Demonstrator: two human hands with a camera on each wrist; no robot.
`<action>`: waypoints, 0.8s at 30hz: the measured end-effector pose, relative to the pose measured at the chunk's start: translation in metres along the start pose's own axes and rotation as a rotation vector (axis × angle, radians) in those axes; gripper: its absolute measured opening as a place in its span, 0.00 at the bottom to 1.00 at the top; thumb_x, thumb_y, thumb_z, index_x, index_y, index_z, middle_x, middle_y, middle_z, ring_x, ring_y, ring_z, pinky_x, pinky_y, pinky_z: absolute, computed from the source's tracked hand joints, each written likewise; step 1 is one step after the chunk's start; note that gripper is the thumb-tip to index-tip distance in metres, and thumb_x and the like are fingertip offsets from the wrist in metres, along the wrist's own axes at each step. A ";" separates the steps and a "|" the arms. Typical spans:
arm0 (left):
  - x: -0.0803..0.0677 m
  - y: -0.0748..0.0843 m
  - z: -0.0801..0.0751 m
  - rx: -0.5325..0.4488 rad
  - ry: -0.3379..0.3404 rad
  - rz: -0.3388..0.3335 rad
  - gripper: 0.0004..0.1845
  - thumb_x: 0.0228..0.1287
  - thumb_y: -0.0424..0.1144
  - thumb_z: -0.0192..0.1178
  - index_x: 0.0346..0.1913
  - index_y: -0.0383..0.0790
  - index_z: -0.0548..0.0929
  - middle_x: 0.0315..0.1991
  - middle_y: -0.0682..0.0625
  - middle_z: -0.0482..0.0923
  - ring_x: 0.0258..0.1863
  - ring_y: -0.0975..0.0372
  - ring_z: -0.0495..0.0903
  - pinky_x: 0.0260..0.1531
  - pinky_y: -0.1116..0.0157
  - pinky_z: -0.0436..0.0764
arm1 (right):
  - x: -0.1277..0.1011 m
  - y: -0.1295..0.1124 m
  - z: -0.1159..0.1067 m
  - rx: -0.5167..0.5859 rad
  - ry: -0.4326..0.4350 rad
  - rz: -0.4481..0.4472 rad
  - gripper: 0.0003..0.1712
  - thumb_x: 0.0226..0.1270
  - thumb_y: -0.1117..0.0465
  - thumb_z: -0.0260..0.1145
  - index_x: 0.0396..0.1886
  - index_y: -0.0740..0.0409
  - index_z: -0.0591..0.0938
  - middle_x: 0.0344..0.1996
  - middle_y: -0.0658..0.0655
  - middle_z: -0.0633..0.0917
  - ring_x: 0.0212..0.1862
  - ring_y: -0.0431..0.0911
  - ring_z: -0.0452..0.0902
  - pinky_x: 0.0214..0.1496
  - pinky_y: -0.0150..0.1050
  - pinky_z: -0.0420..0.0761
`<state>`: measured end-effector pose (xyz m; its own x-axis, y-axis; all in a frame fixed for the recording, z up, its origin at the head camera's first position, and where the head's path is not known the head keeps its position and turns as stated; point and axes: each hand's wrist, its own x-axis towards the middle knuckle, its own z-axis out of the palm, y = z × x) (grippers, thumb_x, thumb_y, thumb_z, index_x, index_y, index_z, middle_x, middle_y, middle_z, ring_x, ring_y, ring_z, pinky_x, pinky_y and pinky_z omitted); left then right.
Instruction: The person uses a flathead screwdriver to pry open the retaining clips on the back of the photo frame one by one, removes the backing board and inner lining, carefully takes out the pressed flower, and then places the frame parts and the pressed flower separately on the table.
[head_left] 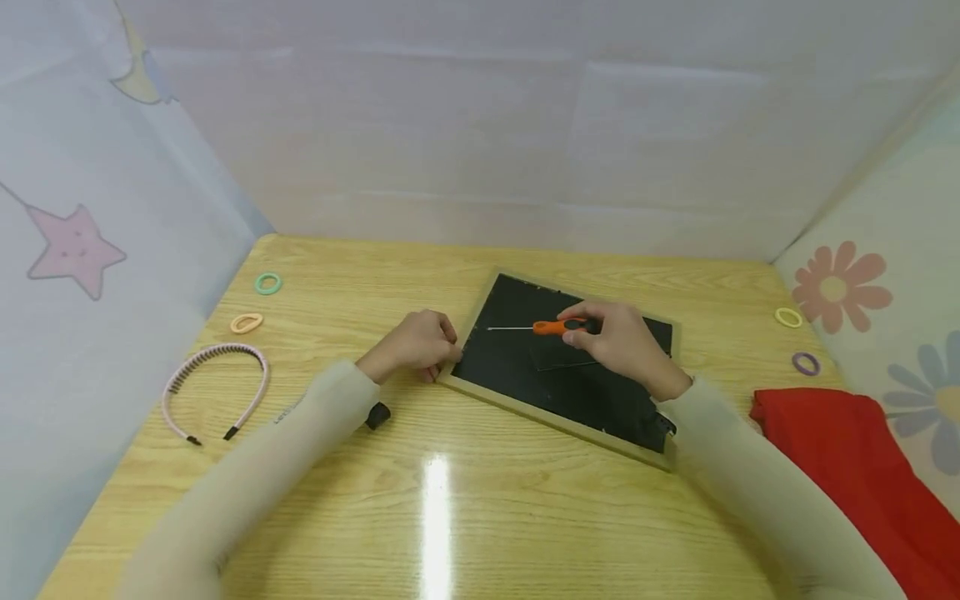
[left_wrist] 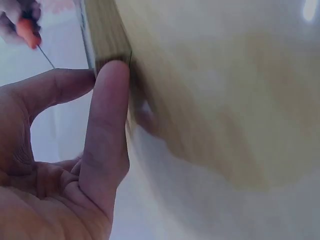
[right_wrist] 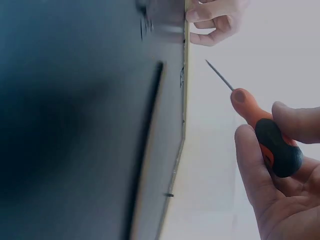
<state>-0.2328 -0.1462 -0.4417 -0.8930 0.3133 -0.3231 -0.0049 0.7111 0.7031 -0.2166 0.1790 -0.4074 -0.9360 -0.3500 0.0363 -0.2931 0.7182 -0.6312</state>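
A picture frame (head_left: 555,415) with a pale wooden rim lies face down, its black backing board (head_left: 510,304) upward. On the board is a flat black stand leg (head_left: 557,357). My left hand (head_left: 420,342) pinches the frame's left corner; in the left wrist view, two fingertips meet at the wooden edge (left_wrist: 105,35). Above the board, my right hand (head_left: 626,342) holds a screwdriver (head_left: 550,327) by its orange and black handle. Its thin metal shaft points left, and the right wrist view shows the screwdriver (right_wrist: 252,112) tip apart from the frame.
To the left lie a pink headband (head_left: 264,375), an orange hair tie (head_left: 246,323) and a green one (head_left: 267,283). A small black object (head_left: 378,415) shows beside the left sleeve. At right are yellow (head_left: 788,317) and purple hair ties (head_left: 806,363) and red cloth (head_left: 832,425).
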 end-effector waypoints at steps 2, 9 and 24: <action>-0.008 0.003 0.008 -0.063 -0.046 -0.022 0.14 0.63 0.39 0.67 0.47 0.35 0.79 0.24 0.43 0.84 0.18 0.55 0.85 0.22 0.60 0.89 | -0.008 0.001 0.005 0.009 0.019 -0.018 0.18 0.67 0.56 0.72 0.57 0.45 0.85 0.27 0.55 0.85 0.19 0.45 0.64 0.19 0.33 0.64; -0.033 0.004 0.032 -0.206 -0.043 -0.116 0.22 0.63 0.37 0.68 0.55 0.36 0.70 0.24 0.40 0.85 0.17 0.55 0.86 0.21 0.59 0.89 | -0.028 0.007 0.013 0.038 0.000 -0.033 0.18 0.64 0.57 0.75 0.54 0.43 0.86 0.35 0.52 0.88 0.21 0.44 0.65 0.22 0.32 0.64; -0.025 -0.011 0.023 -0.376 -0.057 -0.046 0.22 0.65 0.35 0.67 0.59 0.32 0.75 0.33 0.40 0.87 0.25 0.58 0.87 0.31 0.61 0.92 | -0.027 0.016 0.027 0.168 -0.144 0.053 0.19 0.66 0.55 0.73 0.56 0.47 0.86 0.42 0.55 0.90 0.27 0.44 0.77 0.24 0.32 0.70</action>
<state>-0.2004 -0.1470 -0.4559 -0.8617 0.3282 -0.3870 -0.2187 0.4481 0.8668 -0.1909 0.1841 -0.4391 -0.9083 -0.4053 -0.1032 -0.1965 0.6313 -0.7502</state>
